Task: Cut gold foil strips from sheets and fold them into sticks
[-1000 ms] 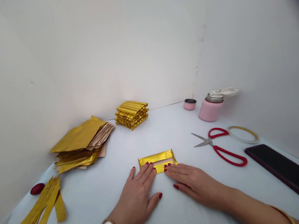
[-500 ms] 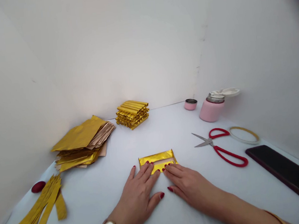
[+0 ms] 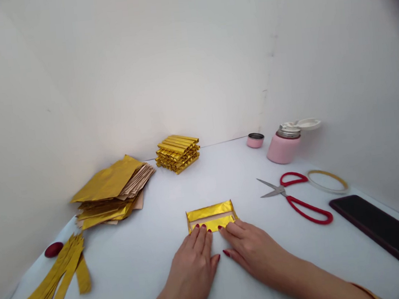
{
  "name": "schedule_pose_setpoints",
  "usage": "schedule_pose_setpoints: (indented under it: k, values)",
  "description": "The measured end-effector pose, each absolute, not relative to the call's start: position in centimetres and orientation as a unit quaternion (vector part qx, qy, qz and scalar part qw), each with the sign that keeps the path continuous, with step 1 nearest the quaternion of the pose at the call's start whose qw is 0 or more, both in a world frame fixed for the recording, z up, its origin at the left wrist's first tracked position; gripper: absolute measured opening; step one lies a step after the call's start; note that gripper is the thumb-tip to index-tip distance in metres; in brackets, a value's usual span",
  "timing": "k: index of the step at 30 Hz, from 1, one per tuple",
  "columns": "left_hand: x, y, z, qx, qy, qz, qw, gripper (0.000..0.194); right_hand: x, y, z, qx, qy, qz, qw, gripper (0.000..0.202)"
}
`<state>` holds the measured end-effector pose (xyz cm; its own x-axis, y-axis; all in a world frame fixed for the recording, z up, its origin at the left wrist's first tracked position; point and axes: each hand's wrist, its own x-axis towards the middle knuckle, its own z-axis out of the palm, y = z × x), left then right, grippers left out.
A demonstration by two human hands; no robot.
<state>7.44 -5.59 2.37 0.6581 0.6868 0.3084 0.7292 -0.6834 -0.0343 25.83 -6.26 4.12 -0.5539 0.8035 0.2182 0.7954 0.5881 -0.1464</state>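
Note:
A small sheet of gold foil paper (image 3: 209,211) lies in front of me, its edges folded inward and a strip of its pale brown inner side showing. My left hand (image 3: 194,266) rests palm down, with stretched fingers touching the near fold at the left. On the right part of that same fold lie the fingertips of my right hand (image 3: 250,246), also flat and holding nothing. Both thumbs point toward each other on the table. The palms' undersides are hidden.
Gold paper sheets (image 3: 108,180) are stacked at the left, with gold strips (image 3: 58,283) and a dark red oval object (image 3: 53,249) nearer. Behind stand stacked folded gold pieces (image 3: 177,152). Opened red-handled scissors (image 3: 284,190), a tape roll (image 3: 327,181), a pink bottle (image 3: 283,148), its cap (image 3: 255,140) and a dark slab (image 3: 379,230) are at right.
My left hand has drawn back toward me and turned a little, its fingers closer together, uncovering more of the folded sheet. My right hand has barely shifted. The view has moved slightly.

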Motion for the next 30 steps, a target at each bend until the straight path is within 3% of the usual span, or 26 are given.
schedule_pose_setpoints:
  k: [7, 15, 24, 30]
  values:
    - [7.3, -5.8, 2.6, -0.913, -0.375, -0.139, 0.080, 0.039, 26.1, -6.4, 3.8, -0.464, -0.872, 0.014, 0.158, 0.031]
    - [7.6, -6.0, 3.3, -0.905, -0.401, -0.111, 0.087, 0.035, 26.0, -6.5, 4.3, -0.474, -0.866, 0.019, 0.155, 0.018]
    - [7.8, -6.9, 2.1, -0.893, -0.422, -0.093, 0.124, 0.032, 26.5, -6.6, 4.2, -0.462, -0.871, 0.033, 0.165, 0.025]
    - [7.7, -6.7, 2.9, -0.890, -0.439, -0.089, 0.085, 0.031, 26.6, -6.7, 4.1, -0.467, -0.866, 0.033, 0.179, 0.024]
